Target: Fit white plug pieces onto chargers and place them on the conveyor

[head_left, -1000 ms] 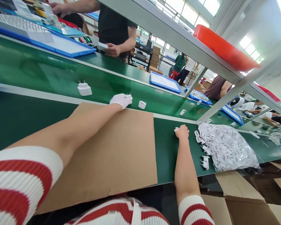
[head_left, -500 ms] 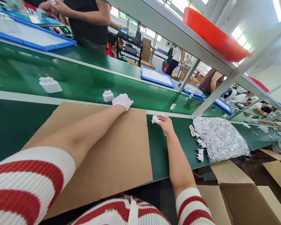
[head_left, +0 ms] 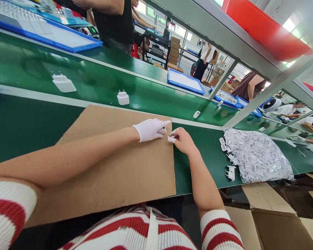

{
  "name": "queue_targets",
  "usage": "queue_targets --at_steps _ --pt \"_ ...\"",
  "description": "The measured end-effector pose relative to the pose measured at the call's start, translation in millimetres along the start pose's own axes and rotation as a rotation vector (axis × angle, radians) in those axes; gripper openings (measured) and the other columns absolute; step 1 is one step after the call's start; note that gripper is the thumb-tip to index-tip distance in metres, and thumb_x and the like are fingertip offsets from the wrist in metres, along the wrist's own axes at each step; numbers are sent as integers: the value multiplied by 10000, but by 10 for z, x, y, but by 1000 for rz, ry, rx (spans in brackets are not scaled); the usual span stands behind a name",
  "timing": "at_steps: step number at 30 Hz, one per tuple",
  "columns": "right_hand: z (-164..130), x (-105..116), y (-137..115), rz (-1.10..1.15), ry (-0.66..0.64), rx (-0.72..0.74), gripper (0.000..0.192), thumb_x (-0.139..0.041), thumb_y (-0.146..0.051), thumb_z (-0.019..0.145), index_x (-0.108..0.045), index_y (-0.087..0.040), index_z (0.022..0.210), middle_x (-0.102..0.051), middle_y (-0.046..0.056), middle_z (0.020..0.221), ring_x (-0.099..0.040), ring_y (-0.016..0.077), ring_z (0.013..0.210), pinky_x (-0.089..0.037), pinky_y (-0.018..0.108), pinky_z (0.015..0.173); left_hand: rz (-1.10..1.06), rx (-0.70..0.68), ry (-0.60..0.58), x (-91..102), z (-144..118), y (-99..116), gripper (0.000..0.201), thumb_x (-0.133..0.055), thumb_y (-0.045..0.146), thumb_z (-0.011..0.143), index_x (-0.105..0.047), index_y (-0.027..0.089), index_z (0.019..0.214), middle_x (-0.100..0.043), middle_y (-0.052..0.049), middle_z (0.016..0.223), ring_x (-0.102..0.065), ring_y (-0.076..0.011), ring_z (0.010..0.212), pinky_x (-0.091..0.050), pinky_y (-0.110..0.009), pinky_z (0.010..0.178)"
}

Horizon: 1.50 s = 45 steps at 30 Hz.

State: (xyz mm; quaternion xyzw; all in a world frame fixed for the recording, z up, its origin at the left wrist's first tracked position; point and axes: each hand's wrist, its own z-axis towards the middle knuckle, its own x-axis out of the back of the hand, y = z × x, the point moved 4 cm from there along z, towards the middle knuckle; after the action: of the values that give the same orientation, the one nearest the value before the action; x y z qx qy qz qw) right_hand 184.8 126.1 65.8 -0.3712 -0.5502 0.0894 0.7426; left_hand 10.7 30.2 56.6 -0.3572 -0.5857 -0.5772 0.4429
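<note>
My left hand (head_left: pixel 150 130), in a white glove, is over the right part of a brown cardboard sheet (head_left: pixel 125 166). Its index finger points right and the others curl around something white with a dark spot, too covered to name. Just right of it, at the sheet's edge, my right hand (head_left: pixel 184 140) has thumb and fingers closed together, with white covers on the fingertips. What it pinches, if anything, cannot be made out. Beyond my left hand, a white plug charger (head_left: pixel 123 98) stands on the green belt (head_left: pixel 94 83), and another charger (head_left: pixel 64 83) is farther left.
At right lies a clear bag of white chargers (head_left: pixel 261 156), with loose chargers (head_left: pixel 231 173) beside it. Open cardboard boxes (head_left: pixel 273 222) stand below the table edge. A metal frame (head_left: pixel 258 99) with a red bin (head_left: pixel 266 31) slants overhead. Blue trays (head_left: pixel 186 81) line the far side.
My left hand has drawn back from the belt onto the cardboard, close to my right hand. The white charger seen in my right fingers before is no longer clearly visible there. The view has shifted.
</note>
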Motion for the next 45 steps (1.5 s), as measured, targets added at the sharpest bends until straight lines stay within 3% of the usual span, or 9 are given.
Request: queue_targets --at_steps 5,8,12,15,22,28,34,42,45 --pt "15 -85 -36 -149 5 -3 257 -632 -57 858 -725 -203 1048 -642 30 1061 -614 165 833 -524 305 797 -236 247 151 -75 -75 -5 396 -668 514 849 -806 301 1153 -799 -41 1091 -702 -285 1103 -535 -345 985" --pt "60 -77 94 -19 77 -121 365 -685 -96 831 -685 -191 1183 -678 52 1116 -640 162 829 -560 316 816 -408 333 174 -166 -74 -42 426 -681 526 813 -797 288 1147 -805 -11 1173 -731 -252 1065 -546 -316 976" --pt "108 -25 202 242 235 -243 220 -773 -233 830 -684 -207 1030 -745 41 960 -699 195 859 -598 342 860 -470 339 173 -242 -77 -61 436 -712 542 764 -796 283 1105 -812 -6 1146 -740 -255 1057 -549 -317 968" --pt "116 8 56 286 374 -94 185 -707 -256 904 -719 -224 1085 -771 58 1057 -720 215 970 -598 360 942 -477 336 137 -272 -78 -27 434 -736 547 739 -785 286 1082 -810 2 1057 -743 -247 973 -556 -325 900" --pt "112 -119 -261 -129 214 131 379 -501 -27 894 -748 -231 1098 -741 79 1109 -642 252 1104 -550 378 1014 -390 283 152 -304 -33 40 336 -676 571 779 -693 242 846 -765 -18 866 -716 -238 850 -541 -345 830" --pt "163 -151 -264 -310 163 153 398 -475 27 784 -688 -237 993 -713 75 1074 -611 270 1036 -539 368 927 -389 247 161 -317 -32 45 359 -635 589 816 -700 238 857 -776 -24 912 -717 -243 890 -538 -346 874" --pt "157 -170 -319 -416 153 120 334 -487 28 740 -600 -240 904 -691 71 1007 -594 266 965 -490 344 837 -377 262 150 -294 -131 111 400 -614 552 901 -739 342 1217 -803 11 1067 -741 -244 1001 -528 -334 895" --pt "174 -210 -314 -328 201 22 309 -520 1 735 -611 -248 894 -698 39 956 -642 256 956 -500 316 816 -62 307 105 -227 -147 155 385 -543 563 979 -746 256 1092 -763 -103 1165 -723 -332 1141 -530 -396 920" --pt "105 -204 -245 -102 199 -24 351 -580 -61 832 -689 -262 1099 -747 39 1087 -692 251 1048 -548 345 935 -91 286 108 -249 -155 143 407 -548 598 968 -764 293 1129 -761 -75 1232 -717 -319 1179 -537 -381 966"
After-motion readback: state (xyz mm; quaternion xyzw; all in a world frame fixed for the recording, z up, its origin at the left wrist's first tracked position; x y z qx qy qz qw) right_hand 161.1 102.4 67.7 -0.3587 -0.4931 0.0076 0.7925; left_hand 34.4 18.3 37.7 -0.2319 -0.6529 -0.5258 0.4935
